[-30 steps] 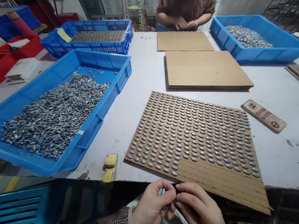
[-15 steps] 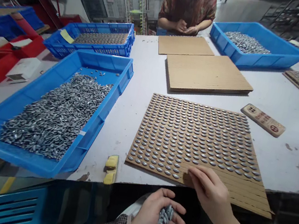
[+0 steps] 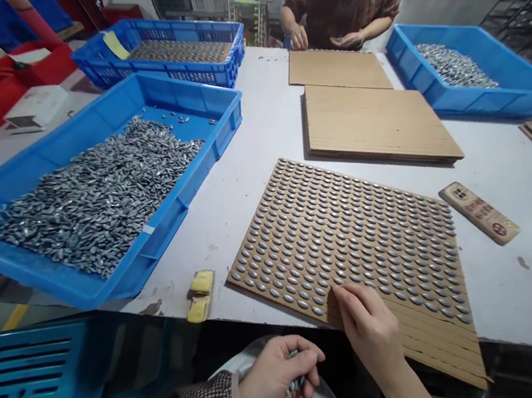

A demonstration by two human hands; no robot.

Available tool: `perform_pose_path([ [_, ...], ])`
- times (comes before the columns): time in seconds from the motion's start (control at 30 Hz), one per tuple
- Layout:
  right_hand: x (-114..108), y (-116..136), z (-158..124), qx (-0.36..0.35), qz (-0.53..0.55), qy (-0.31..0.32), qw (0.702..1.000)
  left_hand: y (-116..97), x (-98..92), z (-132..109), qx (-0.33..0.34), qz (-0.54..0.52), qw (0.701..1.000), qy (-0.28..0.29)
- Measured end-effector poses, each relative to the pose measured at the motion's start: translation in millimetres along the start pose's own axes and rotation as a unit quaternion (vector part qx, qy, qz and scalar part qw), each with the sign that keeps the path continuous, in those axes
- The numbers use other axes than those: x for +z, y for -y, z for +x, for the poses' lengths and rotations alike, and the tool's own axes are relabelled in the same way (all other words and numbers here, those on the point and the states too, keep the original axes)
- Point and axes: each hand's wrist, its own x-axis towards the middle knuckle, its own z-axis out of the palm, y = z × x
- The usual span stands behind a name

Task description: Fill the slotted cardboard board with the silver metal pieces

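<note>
A corrugated cardboard sheet (image 3: pixel 430 339) lies at the table's near edge, its rows filled with small oval metal pieces (image 3: pixel 351 233); the nearest rows at the right are bare. My right hand (image 3: pixel 367 326) rests on the sheet's front edge, fingertips pinched against the cardboard beside the last piece in a row; what they hold is hidden. Below the table edge, my left hand (image 3: pixel 274 382) is curled around a small bunch of the metal pieces (image 3: pixel 293 383).
A blue bin (image 3: pixel 106 126) heaped with metal pieces stands at the left, another blue crate (image 3: pixel 168 52) behind it. Two bare cardboard sheets (image 3: pixel 379 123) lie beyond. A person across the table handles pieces beside a third blue bin (image 3: pixel 474 64). A yellow sponge (image 3: pixel 200 293) and small label plate (image 3: pixel 478 212) lie nearby.
My right hand left my left hand, reached up to the cardboard's front edge and now presses there. My left hand stayed low, curling tighter around its pieces.
</note>
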Motion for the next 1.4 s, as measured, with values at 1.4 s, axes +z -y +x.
perform_pose_path([
  [1.4, -31, -2, -26, 0.108, 0.138, -0.009, 0.984, -2, 4.7, -4, -0.033, -0.107, 0.993, -0.023],
])
